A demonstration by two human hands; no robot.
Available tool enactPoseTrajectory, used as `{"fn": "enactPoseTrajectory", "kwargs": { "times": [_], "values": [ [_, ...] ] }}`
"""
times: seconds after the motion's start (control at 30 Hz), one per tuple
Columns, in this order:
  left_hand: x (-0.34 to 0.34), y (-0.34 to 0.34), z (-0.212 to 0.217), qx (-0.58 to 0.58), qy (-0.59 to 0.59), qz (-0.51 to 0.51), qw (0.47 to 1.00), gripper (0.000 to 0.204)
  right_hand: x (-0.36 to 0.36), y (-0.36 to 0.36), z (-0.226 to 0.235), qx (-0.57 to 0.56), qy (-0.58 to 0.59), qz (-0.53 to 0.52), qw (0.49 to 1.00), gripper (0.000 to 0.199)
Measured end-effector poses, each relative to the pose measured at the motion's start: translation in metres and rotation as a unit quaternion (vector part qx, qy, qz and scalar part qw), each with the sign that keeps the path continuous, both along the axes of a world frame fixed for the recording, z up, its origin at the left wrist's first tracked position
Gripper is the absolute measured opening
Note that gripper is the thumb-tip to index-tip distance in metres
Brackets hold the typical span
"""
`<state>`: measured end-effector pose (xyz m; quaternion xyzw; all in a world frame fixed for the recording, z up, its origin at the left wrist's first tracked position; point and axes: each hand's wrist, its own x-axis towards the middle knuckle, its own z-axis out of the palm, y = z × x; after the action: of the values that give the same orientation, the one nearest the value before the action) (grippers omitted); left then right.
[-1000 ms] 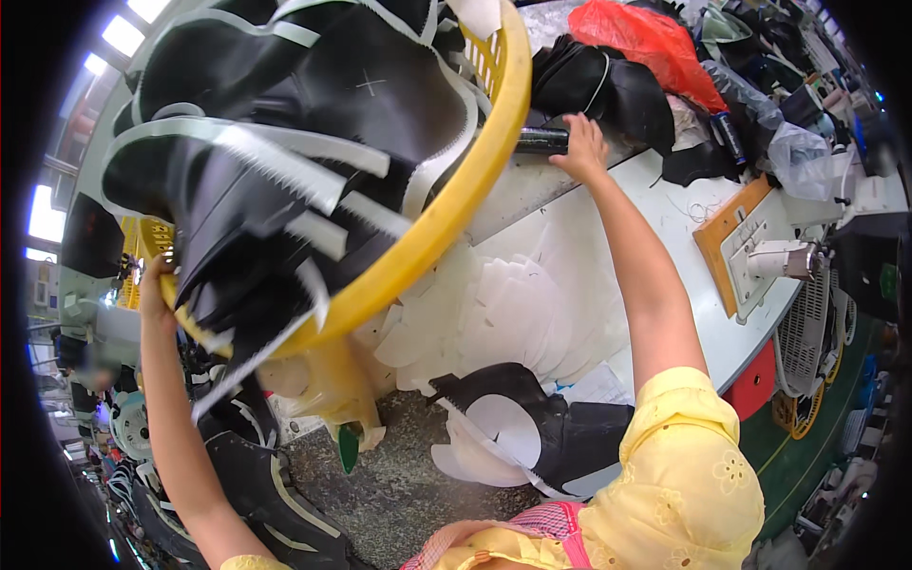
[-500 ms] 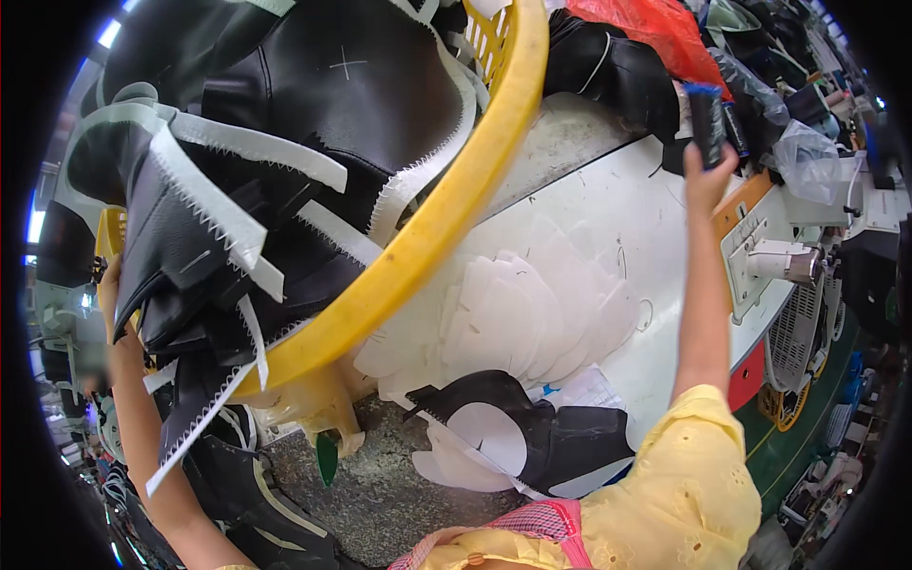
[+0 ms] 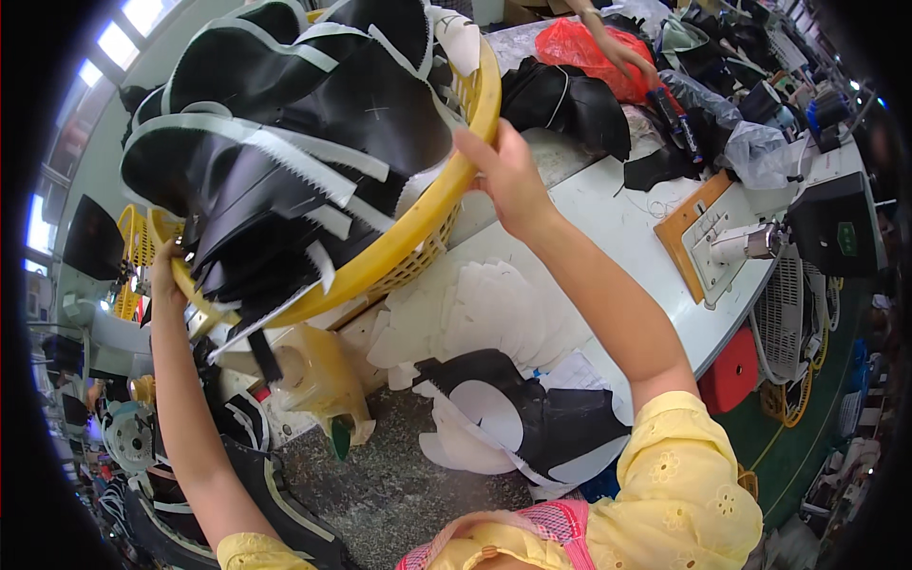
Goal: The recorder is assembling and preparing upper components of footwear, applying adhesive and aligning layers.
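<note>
Yellow plastic fills the upper left of the head view: a round basket point(image 3: 432, 228) with a woven wall, lifted up off the table point(image 3: 617, 237) and tilted, packed with black fabric pieces point(image 3: 313, 123) edged in white toothed strips. The right hand point(image 3: 508, 176) is clamped on the basket's rim at its right side, fingers curled over the edge. The left hand point(image 3: 166, 271) grips the rim on the far left side, partly hidden behind the hanging fabric, so the two hands sit well apart with the basket between them. Both forearms reach up from yellow sleeves point(image 3: 684, 484) at the near edge.

Below the basket, on the white table, lies a fan of white cut pieces point(image 3: 494, 318), and nearer, a black piece with a white round patch point(image 3: 532, 423) hangs over the table's edge. To the right stands a sewing machine point(image 3: 750, 242) on a wooden plate. At the far end of the table are more black fabric heaps point(image 3: 565, 95) and a red bag point(image 3: 579, 47); another person's hand point(image 3: 622, 52) reaches in just beside that bag. A yellowish plastic jug point(image 3: 318, 375) sits under the basket, over the speckled floor point(image 3: 389, 484).
</note>
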<state>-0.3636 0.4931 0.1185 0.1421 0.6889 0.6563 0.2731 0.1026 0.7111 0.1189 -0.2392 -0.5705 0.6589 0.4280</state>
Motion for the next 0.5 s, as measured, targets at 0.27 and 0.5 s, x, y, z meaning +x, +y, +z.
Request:
{"fn": "enactPoseTrajectory", "kwargs": {
  "times": [0.27, 0.5],
  "values": [
    [0.014, 0.006, 0.002, 0.060, -0.020, -0.021, 0.998, 0.016, 0.003, 0.001, 0.049, -0.045, -0.029, -0.046, 0.997, 0.020],
    [0.102, 0.045, 0.079, 0.233, -0.047, -0.116, 0.964, 0.029, 0.089, 0.053, 0.133, 0.009, 0.208, 0.288, 0.935, 0.016]
  ]
}}
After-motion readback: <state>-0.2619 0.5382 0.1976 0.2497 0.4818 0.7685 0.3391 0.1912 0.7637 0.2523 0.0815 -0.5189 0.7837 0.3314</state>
